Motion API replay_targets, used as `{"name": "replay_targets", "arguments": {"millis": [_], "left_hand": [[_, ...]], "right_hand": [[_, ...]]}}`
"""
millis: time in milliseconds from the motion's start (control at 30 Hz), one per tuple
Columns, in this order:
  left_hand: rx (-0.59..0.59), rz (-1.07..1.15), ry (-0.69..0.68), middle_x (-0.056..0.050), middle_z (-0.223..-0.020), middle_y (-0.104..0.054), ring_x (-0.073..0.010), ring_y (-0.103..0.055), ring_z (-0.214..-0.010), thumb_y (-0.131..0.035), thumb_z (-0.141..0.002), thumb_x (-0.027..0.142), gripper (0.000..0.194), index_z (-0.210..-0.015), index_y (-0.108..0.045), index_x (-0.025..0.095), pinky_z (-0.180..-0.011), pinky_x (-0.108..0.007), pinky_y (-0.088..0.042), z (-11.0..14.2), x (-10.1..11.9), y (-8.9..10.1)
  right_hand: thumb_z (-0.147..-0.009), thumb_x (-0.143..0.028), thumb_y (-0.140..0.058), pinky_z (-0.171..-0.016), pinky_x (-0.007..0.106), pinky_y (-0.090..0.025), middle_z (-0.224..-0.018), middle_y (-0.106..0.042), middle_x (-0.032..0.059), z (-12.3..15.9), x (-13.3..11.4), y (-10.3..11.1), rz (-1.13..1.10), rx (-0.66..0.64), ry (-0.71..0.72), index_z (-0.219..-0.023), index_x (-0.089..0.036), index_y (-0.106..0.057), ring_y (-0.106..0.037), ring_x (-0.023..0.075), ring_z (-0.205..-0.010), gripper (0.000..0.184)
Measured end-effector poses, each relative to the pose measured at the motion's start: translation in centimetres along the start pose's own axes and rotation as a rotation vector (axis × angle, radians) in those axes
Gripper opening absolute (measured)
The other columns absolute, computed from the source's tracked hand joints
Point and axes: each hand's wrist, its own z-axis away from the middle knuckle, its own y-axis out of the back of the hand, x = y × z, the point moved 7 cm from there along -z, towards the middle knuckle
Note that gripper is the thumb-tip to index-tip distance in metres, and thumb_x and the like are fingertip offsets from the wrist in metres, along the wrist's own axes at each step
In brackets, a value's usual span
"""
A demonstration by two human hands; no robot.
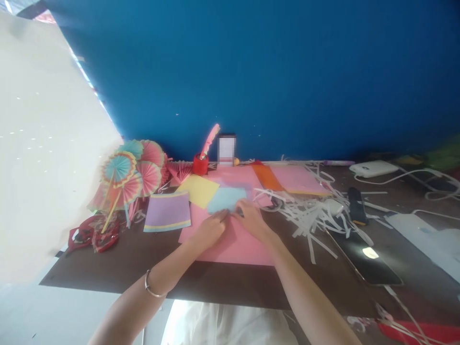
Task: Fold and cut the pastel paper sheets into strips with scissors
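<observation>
Two hands on one light blue paper [228, 195], fingertips kinda hard to read.
The paper's on the pink sheet [233, 247], right up against the yellow paper [199, 190], and its near edge is partly covered by fingers. Left hand [212, 227] reaches in low with the fingers bunched together at that edge; right hand [250, 218] has its fingers curled at the near right corner, knuckles up. Can't tell if either one's pinching or just pressing, it's too blurry. Both forearms angle inward, cut off at the bottom of the view, bangle [151, 285] on the left one. White strips [305, 213] hide the far end of the phone [366, 256], glare covers some of its screen, and the upright thing at the back [226, 149] is pixelated out.
</observation>
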Motion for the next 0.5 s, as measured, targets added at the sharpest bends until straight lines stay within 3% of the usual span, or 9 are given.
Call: {"name": "replay_targets", "arguments": {"millis": [133, 267, 500], "left_hand": [[-0.043, 0.012, -0.024, -0.014, -0.135, -0.043, -0.0176, -0.035, -0.128, -0.017, -0.078, -0.007, 0.055, -0.127, -0.039, 0.004, -0.106, -0.031, -0.032, 0.4, -0.1, 0.0], [-0.058, 0.063, 0.006, -0.013, -0.136, -0.042, -0.0176, -0.035, -0.128, -0.018, -0.078, -0.006, 0.056, -0.13, -0.034, 0.009, -0.106, -0.033, -0.033, 0.4, -0.4, 0.3], [-0.038, 0.119, 0.008, -0.013, -0.137, -0.04, -0.0176, -0.036, -0.128, -0.022, -0.081, -0.005, 0.052, -0.127, -0.038, 0.011, -0.105, -0.032, -0.033, 0.3, -0.2, 0.4]], "right_hand": [[-0.081, -0.03, -0.049, -0.074, 0.031, -0.041, -0.086, -0.052, 0.0027, 0.5, 0.0, 1.0, -0.099, -0.043, -0.006, -0.074, -0.021, -0.047, -0.05, 0.0172, -0.082, 0.011], [-0.082, -0.034, -0.047, -0.083, 0.035, -0.039, -0.098, -0.053, 0.0048, 0.9, 0.2, 1.7, -0.13, -0.049, -0.019, -0.069, -0.021, -0.049, -0.05, 0.0193, -0.093, 0.019], [-0.082, -0.032, -0.049, -0.096, 0.04, -0.031, -0.113, -0.048, 0.0093, 0.8, 1.2, 0.8, -0.073, -0.043, -0.043, -0.066, -0.019, -0.049, -0.043, 0.0231, -0.111, 0.021]]}}
